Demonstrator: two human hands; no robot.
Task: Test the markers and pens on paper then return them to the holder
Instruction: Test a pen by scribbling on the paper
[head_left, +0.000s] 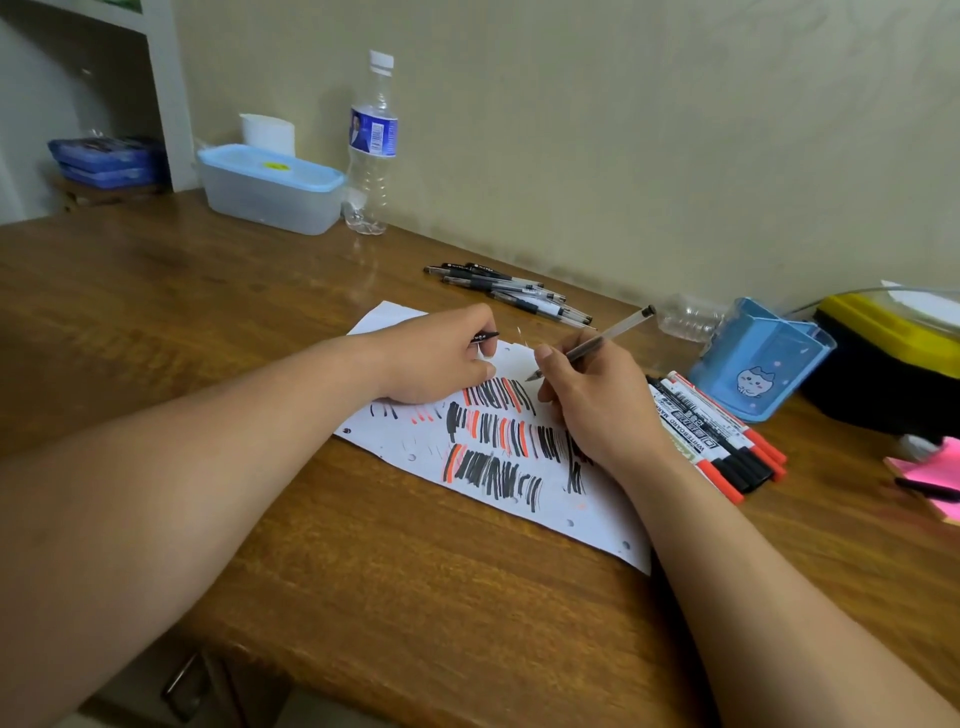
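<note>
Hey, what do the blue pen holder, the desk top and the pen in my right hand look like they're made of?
Pen holder: translucent blue plastic, glossy; its inner walls show through. Desk top: brown wood or wood-look veneer, hard to tell which; streaky grain, soft sheen. Pen in the right hand: clear plastic barrel, dark ink tube visible inside, tip looks metallic.

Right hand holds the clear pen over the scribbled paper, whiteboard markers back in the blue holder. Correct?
No. In the head view the red- and black-capped whiteboard markers lie on the wooden table beside the blue plastic holder, not in it.
</note>
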